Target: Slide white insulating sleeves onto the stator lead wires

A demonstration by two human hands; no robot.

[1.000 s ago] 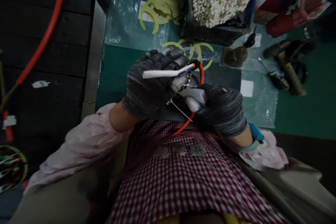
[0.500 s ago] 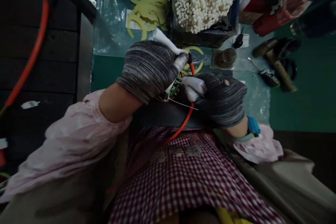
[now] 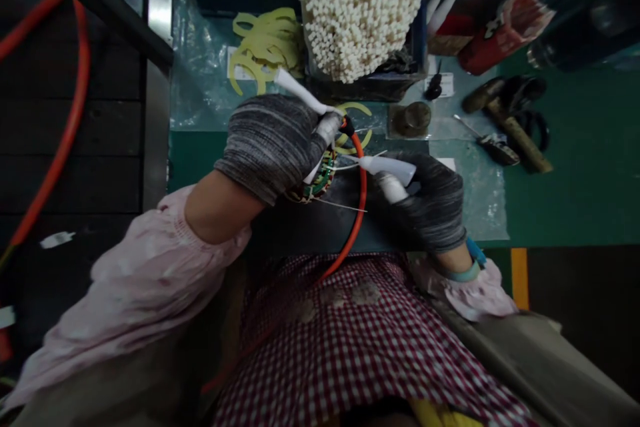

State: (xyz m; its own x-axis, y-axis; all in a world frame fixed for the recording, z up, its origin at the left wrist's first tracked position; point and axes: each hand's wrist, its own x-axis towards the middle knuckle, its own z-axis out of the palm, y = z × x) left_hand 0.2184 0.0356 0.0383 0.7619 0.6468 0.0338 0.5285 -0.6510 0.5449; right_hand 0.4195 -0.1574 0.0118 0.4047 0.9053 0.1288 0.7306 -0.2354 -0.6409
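Note:
My left hand [image 3: 275, 143], in a grey knitted glove, closes around a ring-shaped wound stator [image 3: 320, 177] with green parts and dark windings. A white tapered piece [image 3: 303, 92] lies along the top of this hand. By its fingers, an orange cable [image 3: 359, 203] leaves a black sleeve [image 3: 346, 125] and curves down towards my lap. My right hand [image 3: 425, 200], gloved too, grips a whitish plastic pointed tool [image 3: 390, 167], its tip directed left at the stator. Thin white cord [image 3: 343, 205] trails from the stator's lower edge. Both thumbs have white wrapping.
A bin of thin white sticks [image 3: 363, 20] stands ahead, beside yellow curved strips [image 3: 273, 40]. To the right lie a hammer [image 3: 515, 127], a screwdriver [image 3: 493, 147], a round brown block [image 3: 415, 119] and a red container [image 3: 500, 37]. A metal table edge [image 3: 159, 80] runs along the left.
My right hand has shifted slightly away from the stator, and the pointed tool now shows more of its length and tip. The left hand keeps its hold. The whole view has shifted.

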